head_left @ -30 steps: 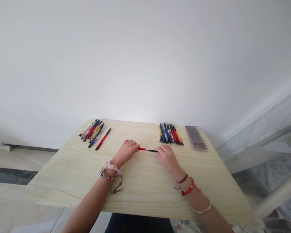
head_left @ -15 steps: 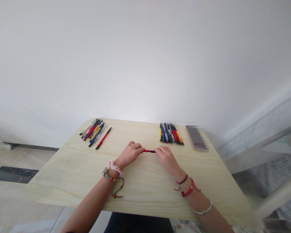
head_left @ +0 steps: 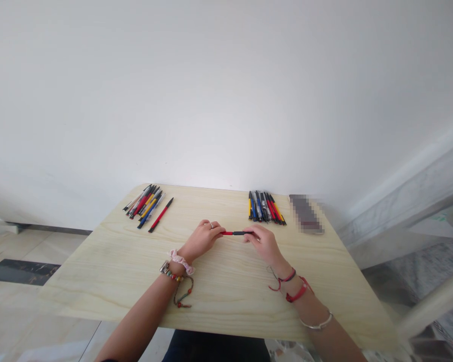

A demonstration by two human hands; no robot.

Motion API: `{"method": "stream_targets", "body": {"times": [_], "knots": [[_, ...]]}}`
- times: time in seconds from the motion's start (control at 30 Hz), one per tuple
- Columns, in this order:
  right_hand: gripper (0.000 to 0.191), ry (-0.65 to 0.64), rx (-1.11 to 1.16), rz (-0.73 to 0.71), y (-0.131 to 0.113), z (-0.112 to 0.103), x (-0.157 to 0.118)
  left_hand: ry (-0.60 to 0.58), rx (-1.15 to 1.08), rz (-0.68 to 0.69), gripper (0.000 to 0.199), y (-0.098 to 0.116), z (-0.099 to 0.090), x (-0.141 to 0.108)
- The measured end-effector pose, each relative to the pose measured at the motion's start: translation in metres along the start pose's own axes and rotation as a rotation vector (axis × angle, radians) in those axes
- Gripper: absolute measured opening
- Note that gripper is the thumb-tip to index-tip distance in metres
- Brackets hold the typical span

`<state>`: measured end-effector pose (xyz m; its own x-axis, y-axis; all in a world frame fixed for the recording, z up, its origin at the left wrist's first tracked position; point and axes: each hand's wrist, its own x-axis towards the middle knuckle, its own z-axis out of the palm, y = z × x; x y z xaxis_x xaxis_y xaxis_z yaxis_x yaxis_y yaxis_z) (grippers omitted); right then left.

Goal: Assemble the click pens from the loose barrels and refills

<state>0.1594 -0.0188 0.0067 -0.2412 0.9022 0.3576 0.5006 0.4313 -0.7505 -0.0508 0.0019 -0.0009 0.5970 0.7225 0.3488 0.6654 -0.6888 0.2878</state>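
Pale wood-grained bench point(head_left: 226, 296); at its left, a loose pile of pens point(head_left: 145, 205), slim barrels clear, red, yellow, blue. Lone red pen point(head_left: 160, 215), black-ended, slanted just beside. Left hand point(head_left: 203, 239), ringed, closed on the red end of a red-and-black pen point(head_left: 233, 233), which spans level between both hands. Right hand point(head_left: 263, 242) pinches its black end. Beyond, a tighter row of pens point(head_left: 266, 207); far right, a dark flat slab point(head_left: 305, 213), pixelated. Lettering too small to read.
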Motion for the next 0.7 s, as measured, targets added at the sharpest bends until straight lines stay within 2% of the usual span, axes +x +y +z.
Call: {"method": "stream_targets", "body": {"times": [0.1,0.17,0.27,0.33,0.43,0.6,0.67,0.7], "knots": [[0.032,-0.041,-0.063,0.124,0.001,0.001,-0.0022,0.002,-0.012,0.021,0.025,0.0006,0.0011,-0.0001],[0.023,-0.059,-0.017,0.138,0.0013,0.0006,-0.002,0.005,-0.011,0.01,0.025,0.0004,0.0016,0.0],[0.026,-0.087,0.016,0.068,0.001,-0.0016,-0.0005,0.006,-0.009,-0.006,0.025,-0.0001,0.0019,0.0001],[0.017,-0.11,-0.082,0.039,0.001,-0.0029,-0.0002,-0.001,-0.013,0.001,0.025,0.0002,0.002,0.0003],[0.028,-0.136,-0.204,0.059,0.0021,-0.0044,-0.0006,-0.018,-0.019,0.018,0.025,0.0011,0.0017,0.0006],[0.028,-0.122,-0.13,-0.026,0.0058,-0.0069,0.0004,0.002,-0.008,-0.016,0.026,0.0016,0.0006,0.0007],[0.018,-0.124,-0.238,-0.062,0.0064,-0.0066,0.0009,-0.001,-0.007,-0.016,0.026,0.0017,0.0009,0.0006],[0.022,-0.125,-0.31,-0.062,0.0065,-0.0063,0.001,-0.006,-0.009,-0.011,0.026,0.0018,0.0012,0.0005]]}}
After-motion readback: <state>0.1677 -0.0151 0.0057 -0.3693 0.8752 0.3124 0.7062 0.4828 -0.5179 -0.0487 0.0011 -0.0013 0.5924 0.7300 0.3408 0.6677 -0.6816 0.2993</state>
